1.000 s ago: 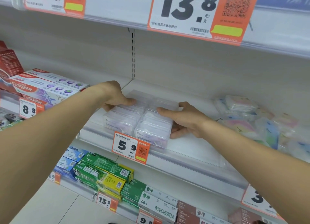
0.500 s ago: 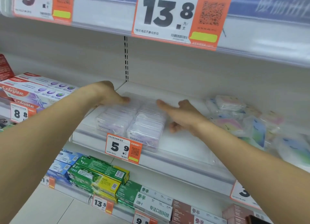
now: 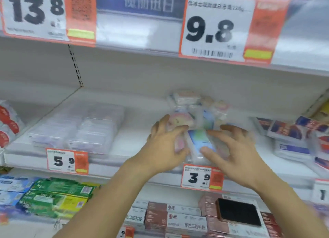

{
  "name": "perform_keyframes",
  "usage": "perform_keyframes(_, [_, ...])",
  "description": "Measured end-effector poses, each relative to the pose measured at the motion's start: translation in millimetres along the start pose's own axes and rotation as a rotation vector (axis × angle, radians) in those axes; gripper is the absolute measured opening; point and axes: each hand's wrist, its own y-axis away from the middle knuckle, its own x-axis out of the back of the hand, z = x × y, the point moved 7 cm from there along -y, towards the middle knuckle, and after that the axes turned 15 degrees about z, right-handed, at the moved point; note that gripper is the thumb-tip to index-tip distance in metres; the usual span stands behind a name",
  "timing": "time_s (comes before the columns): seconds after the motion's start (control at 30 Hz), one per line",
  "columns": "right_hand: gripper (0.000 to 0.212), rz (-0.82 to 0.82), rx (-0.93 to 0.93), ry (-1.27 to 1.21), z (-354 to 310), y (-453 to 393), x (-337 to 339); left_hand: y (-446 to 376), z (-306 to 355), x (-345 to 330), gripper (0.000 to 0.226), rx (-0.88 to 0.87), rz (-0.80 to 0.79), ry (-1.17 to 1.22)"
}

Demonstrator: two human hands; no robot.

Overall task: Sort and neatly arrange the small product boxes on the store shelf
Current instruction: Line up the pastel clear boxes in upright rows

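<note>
**Two hands at a pile of little packs**

The left hand (image 3: pixel 164 141) has curled fingers on a pink pack (image 3: pixel 178 141). The right hand (image 3: pixel 233 148) is spread wide, fingers touching a blue pack (image 3: pixel 201 139) between both hands. Both packs sit in a blurry pile (image 3: pixel 194 106) on the shelf (image 3: pixel 142 123), above the 3.9 price tag (image 3: pixel 201 178). Clear boxes (image 3: pixel 80 129) stand in neat rows to the left.
</note>
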Motion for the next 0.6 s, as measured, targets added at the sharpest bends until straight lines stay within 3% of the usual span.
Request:
perform_keyframes(0.13, [0.087, 0.016, 0.027, -0.018, 6.7, -4.6, -6.9, 1.0, 1.7, -5.1, 0.072, 0.002, -0.04, 0.123])
perform_keyframes(0.27, [0.071, 0.035, 0.024, -0.158, 11.6, -6.9, -13.2, -0.2, -4.0, -10.8, 0.097, 0.029, -0.126, 0.097])
perform_keyframes(0.43, [0.074, 0.216, 0.092, -0.17, -8.7, -3.6, -3.2, -5.3, -4.5, -9.2, 0.101, 0.077, -0.061, 0.103])
perform_keyframes(0.6, [0.065, 0.239, 0.074, -0.296, -14.1, -1.8, -10.4, 2.4, -0.5, -2.1, 0.097, 0.094, 0.021, 0.057])
